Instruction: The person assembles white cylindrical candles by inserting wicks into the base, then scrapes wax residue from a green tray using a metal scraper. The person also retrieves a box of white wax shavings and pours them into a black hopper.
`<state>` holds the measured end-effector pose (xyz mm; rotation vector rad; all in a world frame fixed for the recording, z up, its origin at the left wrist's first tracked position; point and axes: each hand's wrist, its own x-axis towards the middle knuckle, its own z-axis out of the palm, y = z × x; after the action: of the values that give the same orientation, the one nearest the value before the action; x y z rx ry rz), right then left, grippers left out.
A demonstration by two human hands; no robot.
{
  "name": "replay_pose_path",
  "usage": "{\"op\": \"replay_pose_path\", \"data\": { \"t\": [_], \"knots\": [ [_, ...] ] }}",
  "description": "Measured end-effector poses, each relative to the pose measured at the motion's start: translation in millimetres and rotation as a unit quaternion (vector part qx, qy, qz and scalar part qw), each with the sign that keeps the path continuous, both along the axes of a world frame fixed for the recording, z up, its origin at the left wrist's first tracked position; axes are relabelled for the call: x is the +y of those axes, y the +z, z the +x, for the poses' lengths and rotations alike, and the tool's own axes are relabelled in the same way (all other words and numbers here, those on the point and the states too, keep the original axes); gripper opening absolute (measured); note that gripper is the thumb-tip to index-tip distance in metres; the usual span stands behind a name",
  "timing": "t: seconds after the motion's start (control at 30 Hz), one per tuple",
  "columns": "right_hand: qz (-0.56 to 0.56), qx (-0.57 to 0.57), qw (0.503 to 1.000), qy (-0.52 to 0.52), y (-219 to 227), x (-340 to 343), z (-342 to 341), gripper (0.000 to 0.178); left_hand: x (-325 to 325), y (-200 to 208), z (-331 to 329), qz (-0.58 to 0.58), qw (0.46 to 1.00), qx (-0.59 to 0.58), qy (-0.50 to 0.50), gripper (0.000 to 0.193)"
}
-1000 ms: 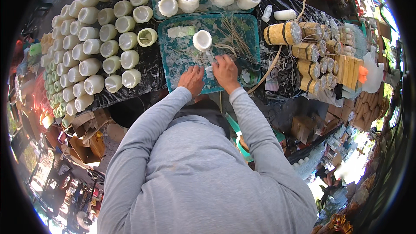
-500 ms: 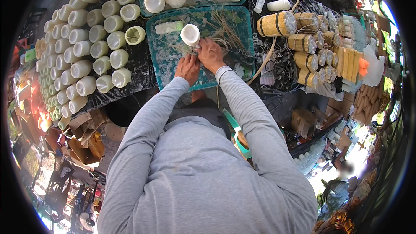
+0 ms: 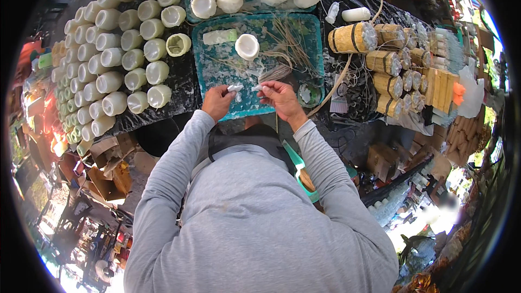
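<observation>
My left hand (image 3: 218, 104) is closed, pinching a white waxy lump (image 3: 235, 87) above the near part of a teal tray (image 3: 196, 70). Across a small gap, my right hand (image 3: 283, 101) pinches a smaller white waxy bit (image 3: 257, 88) between its fingertips. Beyond both hands, a round white candle (image 3: 247, 47) stands in the tray, touched by neither. A pale block with a greenish end (image 3: 219, 37) lies to its left. Loose wick strings (image 3: 290, 40) and a bundle of strings (image 3: 275, 74) lie to the right.
Rows of pale hollow candles (image 3: 130, 40) cover the black-sheeted table on the left. Behind stands another teal tray (image 3: 190, 0) with more candles. Yellow banded bundles (image 3: 347, 38), a white cylinder (image 3: 356, 14) and tangled string (image 3: 353, 78) lie to the right.
Both hands have left the candle, drawn back toward me and moved apart, each now with white wax in its fingers. The tray and candles appear slightly lower and farther right in view.
</observation>
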<state>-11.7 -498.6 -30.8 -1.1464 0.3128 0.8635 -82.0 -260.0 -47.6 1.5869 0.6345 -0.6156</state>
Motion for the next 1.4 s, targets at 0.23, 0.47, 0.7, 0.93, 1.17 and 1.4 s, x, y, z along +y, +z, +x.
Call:
{"op": "replay_pose_path", "data": {
  "t": [0.23,0.47,0.7,0.93,1.17,1.4],
  "knots": [
    [-0.028,-0.095,0.990,0.103,15,60,-15,0.025,10,22,-3,0.109,0.974,-0.111,-0.166,0.017],
    [-0.022,-0.097,0.982,0.159,9,108,11,0.026,71,44,8,0.101,0.971,-0.106,-0.190,0.029],
    [-0.095,-0.156,0.981,0.063,-1,198,57,0.023,171,40,62,0.525,0.800,-0.271,-0.102,0.025],
    [-0.233,-0.544,0.784,0.189,1,264,100,0.021,181,12,72,0.533,0.780,-0.302,-0.131,0.006],
    [-0.235,-0.600,0.749,0.154,14,264,95,0.017,182,8,63,0.524,0.781,-0.323,-0.105,0.010],
    [-0.376,-0.476,0.772,0.191,24,101,14,0.015,138,43,49,0.429,0.802,-0.407,-0.079,0.026]
  ]
}}
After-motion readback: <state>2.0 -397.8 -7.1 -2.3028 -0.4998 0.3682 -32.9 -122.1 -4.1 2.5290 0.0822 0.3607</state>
